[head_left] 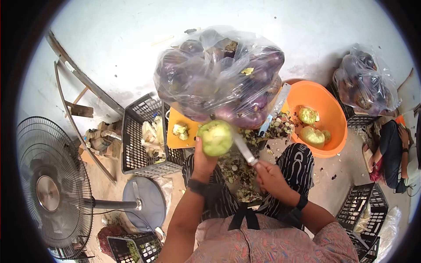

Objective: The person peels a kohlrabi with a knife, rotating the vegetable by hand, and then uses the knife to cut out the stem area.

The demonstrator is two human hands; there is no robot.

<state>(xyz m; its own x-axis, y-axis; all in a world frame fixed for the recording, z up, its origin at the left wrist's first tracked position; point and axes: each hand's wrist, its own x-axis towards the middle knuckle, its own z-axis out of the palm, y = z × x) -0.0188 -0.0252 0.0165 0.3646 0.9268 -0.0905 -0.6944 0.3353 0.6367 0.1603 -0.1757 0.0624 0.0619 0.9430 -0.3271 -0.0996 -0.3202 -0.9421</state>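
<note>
My left hand [205, 161] is closed around the underside of a round, pale-green peeled eggplant [214, 137], slightly blurred. My right hand [272, 177] grips the handle of a knife [244, 148]. The knife's blurred blade points up and left, close beside the eggplant; whether it touches cannot be made out. Behind my hands, a big clear plastic bag [219, 79] of purple eggplants rests over an orange board [175, 118], with a pale trimmed piece [180, 131] on the board. Purple and whitish peelings [239, 175] lie between my knees.
At right, an orange tub [337, 127] holds peeled pieces [312, 136]. Near it, a second knife with a blue handle [265, 126] leans by the bag. Another filled bag [364, 79] sits on a crate. A black crate [142, 144] and a standing fan [52, 188] are left. Another person [390, 149] sits far right.
</note>
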